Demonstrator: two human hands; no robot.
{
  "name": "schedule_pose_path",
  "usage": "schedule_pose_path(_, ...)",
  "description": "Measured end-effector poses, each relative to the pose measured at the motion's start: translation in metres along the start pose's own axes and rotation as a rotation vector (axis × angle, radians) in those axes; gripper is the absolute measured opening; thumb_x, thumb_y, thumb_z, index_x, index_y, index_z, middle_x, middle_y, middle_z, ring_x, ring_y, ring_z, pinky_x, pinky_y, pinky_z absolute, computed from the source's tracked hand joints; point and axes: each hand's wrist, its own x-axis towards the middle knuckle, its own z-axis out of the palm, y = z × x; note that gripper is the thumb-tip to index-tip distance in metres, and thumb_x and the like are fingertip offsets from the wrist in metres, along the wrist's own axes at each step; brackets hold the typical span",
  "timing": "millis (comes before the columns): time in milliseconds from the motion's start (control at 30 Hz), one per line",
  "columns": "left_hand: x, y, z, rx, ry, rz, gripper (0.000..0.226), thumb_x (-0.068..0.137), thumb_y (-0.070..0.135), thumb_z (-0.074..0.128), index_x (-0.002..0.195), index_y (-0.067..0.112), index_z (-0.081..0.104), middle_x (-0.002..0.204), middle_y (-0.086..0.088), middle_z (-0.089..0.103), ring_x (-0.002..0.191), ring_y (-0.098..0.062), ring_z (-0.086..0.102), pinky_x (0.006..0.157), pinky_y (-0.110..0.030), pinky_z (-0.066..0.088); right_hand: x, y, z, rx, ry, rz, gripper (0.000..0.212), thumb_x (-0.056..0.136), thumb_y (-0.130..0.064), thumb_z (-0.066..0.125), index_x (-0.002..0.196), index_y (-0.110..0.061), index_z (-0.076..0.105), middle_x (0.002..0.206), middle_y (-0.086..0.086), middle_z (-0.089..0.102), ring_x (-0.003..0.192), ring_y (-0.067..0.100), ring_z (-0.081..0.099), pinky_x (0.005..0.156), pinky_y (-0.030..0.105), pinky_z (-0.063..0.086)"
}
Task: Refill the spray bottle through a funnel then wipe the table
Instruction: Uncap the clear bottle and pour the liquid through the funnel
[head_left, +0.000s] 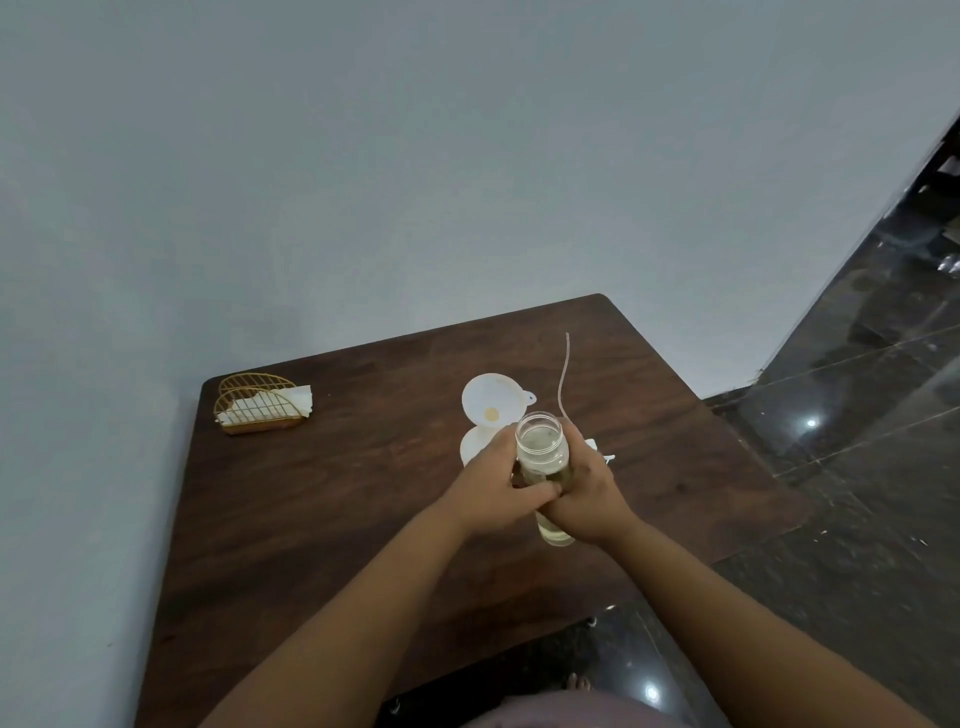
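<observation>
A clear bottle with its top off and pale yellowish liquid inside is held upright above the dark wooden table. My left hand grips it from the left and my right hand from the right, fingers overlapping at the front. Just behind the bottle a white funnel sits in the mouth of a white bottle, which my left hand partly hides. The spray head's thin dip tube sticks up behind my right hand; the head itself is mostly hidden.
A gold wire napkin holder with white napkins stands at the table's far left corner. A pale wall runs along the table's left and far sides. Glossy dark tiled floor lies to the right and in front.
</observation>
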Motion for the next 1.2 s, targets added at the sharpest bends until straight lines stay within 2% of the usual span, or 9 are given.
schedule_pose_path(133, 0.015, 0.003, -0.019, 0.153, 0.051, -0.036, 0.053, 0.071, 0.05, 0.07, 0.115, 0.03, 0.05, 0.111, 0.017, 0.06, 0.101, -0.002, 0.058, 0.087, -0.03, 0.052, 0.018, 0.005, -0.023, -0.064, 0.002, -0.071, 0.044, 0.071, -0.02, 0.075, 0.11, -0.009, 0.056, 0.098, -0.006, 0.067, 0.09, 0.009, 0.066, 0.075, 0.024, 0.052)
schedule_pose_path(267, 0.033, -0.007, -0.04, 0.222, 0.362, -0.052, 0.044, 0.063, 0.035, 0.074, 0.097, 0.029, 0.045, 0.096, 0.015, 0.054, 0.094, -0.009, 0.053, 0.077, -0.03, 0.048, 0.045, 0.017, -0.046, -0.105, -0.028, -0.065, 0.04, 0.067, -0.017, 0.069, 0.105, -0.011, 0.056, 0.09, -0.013, 0.065, 0.08, 0.004, 0.063, 0.071, 0.014, 0.046)
schedule_pose_path(333, 0.042, -0.014, -0.047, 0.409, 0.39, -0.149, 0.06, 0.063, 0.043, 0.079, 0.111, 0.03, 0.044, 0.114, 0.013, 0.047, 0.107, -0.012, 0.046, 0.087, -0.034, 0.046, 0.061, 0.027, -0.054, -0.138, -0.048, -0.049, 0.041, 0.065, -0.005, 0.069, 0.102, -0.014, 0.055, 0.087, -0.012, 0.065, 0.078, 0.006, 0.063, 0.069, 0.015, 0.046)
schedule_pose_path(400, 0.049, -0.022, -0.049, 0.592, 0.299, -0.324, 0.095, 0.059, 0.058, 0.082, 0.135, 0.029, 0.034, 0.139, 0.008, 0.033, 0.128, -0.019, 0.034, 0.104, -0.045, 0.036, 0.077, 0.035, -0.06, -0.154, -0.099, -0.052, 0.042, 0.064, 0.001, 0.069, 0.099, -0.017, 0.054, 0.083, -0.012, 0.063, 0.073, 0.006, 0.061, 0.066, 0.012, 0.044)
schedule_pose_path(500, 0.056, -0.027, -0.041, 0.583, 0.197, -0.464, 0.13, 0.054, 0.065, 0.083, 0.152, 0.026, 0.009, 0.158, 0.004, 0.012, 0.144, -0.026, 0.015, 0.116, -0.058, 0.011, 0.099, 0.042, -0.065, -0.168, -0.194, -0.066, 0.042, 0.064, -0.002, 0.067, 0.099, -0.018, 0.052, 0.081, -0.01, 0.062, 0.07, 0.009, 0.059, 0.062, 0.016, 0.045)
schedule_pose_path(567, 0.059, -0.031, -0.034, 0.538, 0.221, -0.499, 0.135, 0.052, 0.066, 0.084, 0.154, 0.026, 0.005, 0.16, 0.003, 0.01, 0.146, -0.027, 0.014, 0.117, -0.058, 0.009, 0.114, 0.048, -0.067, -0.192, -0.25, -0.096, 0.041, 0.064, -0.008, 0.067, 0.101, -0.018, 0.051, 0.083, -0.011, 0.061, 0.072, 0.009, 0.059, 0.063, 0.02, 0.047)
schedule_pose_path(733, 0.061, -0.041, -0.026, 0.469, 0.279, -0.464, 0.131, 0.047, 0.067, 0.085, 0.151, 0.027, 0.015, 0.156, 0.009, 0.02, 0.142, -0.021, 0.018, 0.116, -0.055, 0.021, 0.146, 0.061, -0.065, -0.285, -0.396, -0.191, 0.044, 0.066, -0.009, 0.071, 0.106, -0.015, 0.052, 0.095, -0.005, 0.062, 0.083, 0.011, 0.059, 0.069, 0.034, 0.051)
schedule_pose_path(933, 0.061, -0.045, -0.018, 0.405, 0.418, -0.448, 0.098, 0.063, 0.051, 0.084, 0.144, 0.03, 0.032, 0.146, 0.011, 0.035, 0.135, -0.019, 0.027, 0.108, -0.046, 0.033, 0.165, 0.073, -0.056, -0.31, -0.529, -0.283, 0.048, 0.069, -0.025, 0.078, 0.108, -0.017, 0.05, 0.096, -0.004, 0.059, 0.083, 0.013, 0.056, 0.07, 0.029, 0.048)
schedule_pose_path(1200, 0.06, -0.039, -0.008, 0.309, 0.489, -0.487, 0.101, 0.063, 0.056, 0.083, 0.145, 0.029, 0.031, 0.149, 0.013, 0.036, 0.136, -0.017, 0.026, 0.109, -0.046, 0.033, 0.182, 0.084, -0.044, -0.433, -0.622, -0.368, 0.049, 0.069, -0.033, 0.078, 0.105, -0.027, 0.045, 0.092, -0.007, 0.056, 0.08, 0.012, 0.054, 0.069, 0.029, 0.046)
